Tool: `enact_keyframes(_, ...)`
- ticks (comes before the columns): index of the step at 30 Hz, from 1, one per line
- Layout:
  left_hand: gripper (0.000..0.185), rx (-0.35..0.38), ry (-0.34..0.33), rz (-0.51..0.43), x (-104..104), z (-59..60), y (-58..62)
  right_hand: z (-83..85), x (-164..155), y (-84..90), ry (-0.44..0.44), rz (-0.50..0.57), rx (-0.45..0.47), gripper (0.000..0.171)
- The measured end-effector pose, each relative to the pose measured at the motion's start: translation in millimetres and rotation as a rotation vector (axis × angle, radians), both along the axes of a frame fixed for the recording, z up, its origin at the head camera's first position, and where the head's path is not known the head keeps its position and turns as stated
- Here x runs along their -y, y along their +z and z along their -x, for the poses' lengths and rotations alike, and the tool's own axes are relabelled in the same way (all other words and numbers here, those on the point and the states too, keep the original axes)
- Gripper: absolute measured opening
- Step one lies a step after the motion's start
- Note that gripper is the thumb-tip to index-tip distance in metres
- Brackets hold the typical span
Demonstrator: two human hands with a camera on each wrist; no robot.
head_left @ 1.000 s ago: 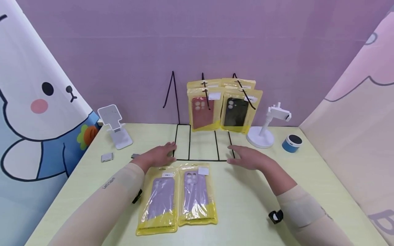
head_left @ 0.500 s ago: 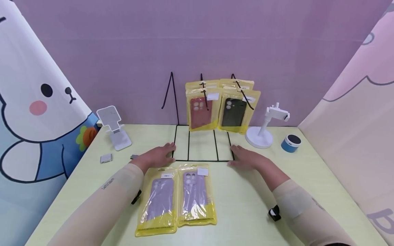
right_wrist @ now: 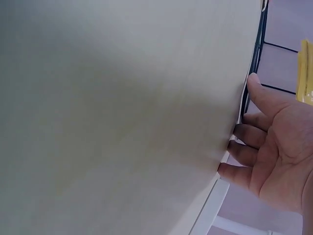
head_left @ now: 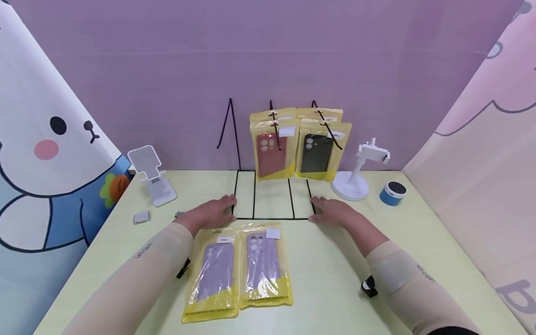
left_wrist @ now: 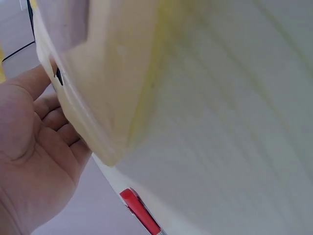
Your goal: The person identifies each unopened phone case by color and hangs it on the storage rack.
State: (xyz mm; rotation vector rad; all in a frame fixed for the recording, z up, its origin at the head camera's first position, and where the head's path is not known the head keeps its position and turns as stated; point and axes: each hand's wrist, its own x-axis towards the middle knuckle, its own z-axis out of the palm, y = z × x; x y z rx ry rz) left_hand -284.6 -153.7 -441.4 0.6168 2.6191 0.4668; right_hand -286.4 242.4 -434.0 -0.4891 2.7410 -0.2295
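Observation:
A black wire display rack (head_left: pixel 272 218) stands on the table, its flat base toward me and three prongs at the back. My left hand (head_left: pixel 213 211) lies at the left side of the base, fingertips on the wire. At the right front corner my right hand (head_left: pixel 332 211) touches the base; in the right wrist view its thumb (right_wrist: pixel 255 88) is at the wire and its fingertips meet the tabletop. Two bagged purple phone cases, one left (head_left: pixel 215 274) and one right (head_left: pixel 264 260), lie before the rack. The left bag's top edge overlaps my left hand in the left wrist view.
Bagged phone cases, red (head_left: pixel 272 158) and black (head_left: pixel 317 153) in front, hang from the middle and right prongs. White phone stands, left (head_left: pixel 161 190) and right (head_left: pixel 351 186), flank the rack. A blue round speaker (head_left: pixel 391 194) is far right; a small grey square (head_left: pixel 141 217) lies left.
My right hand has moved left, bringing its fingers against the base's right side. My left hand stays at the left side. The head view has shifted slightly.

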Motion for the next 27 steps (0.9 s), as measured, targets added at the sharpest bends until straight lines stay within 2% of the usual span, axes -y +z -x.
enact_keyframes(9, 0.069, -0.027, 0.012, 0.014, -6, -3.5, 9.7, 1.3, 0, 0.5, 0.003, -0.023, 0.031, 0.077)
enact_keyframes(12, 0.066, -0.081, -0.012, 0.003, -12, -7.1, 15.0, 0.2, 0, 1.5, 0.009, -0.023, 0.021, 0.076)
enact_keyframes(14, 0.061, -0.144, -0.026, -0.007, -17, -11.0, 18.9, 0.2, 0, 1.5, 0.016, -0.026, 0.014, 0.075)
enact_keyframes(16, 0.053, -0.22, -0.048, -0.01, -24, -14.8, 22.9, 0.0, 0, 1.4, 0.019, -0.025, 0.01, 0.075)
enact_keyframes(19, 0.033, -0.292, -0.075, -0.017, -36, -20.2, 28.2, -0.7, 0, 1.6, 0.017, -0.016, 0.013, 0.074)
enact_keyframes(23, 0.012, -0.303, -0.125, 0.013, -49, -24.1, 29.7, -1.4, 0, 2.5, 0.006, -0.011, 0.028, 0.075)
enact_keyframes(27, 0.021, -0.288, -0.137, 0.075, -56, -24.8, 23.7, -0.2, 0, 2.3, -0.002, -0.021, 0.039, 0.077)
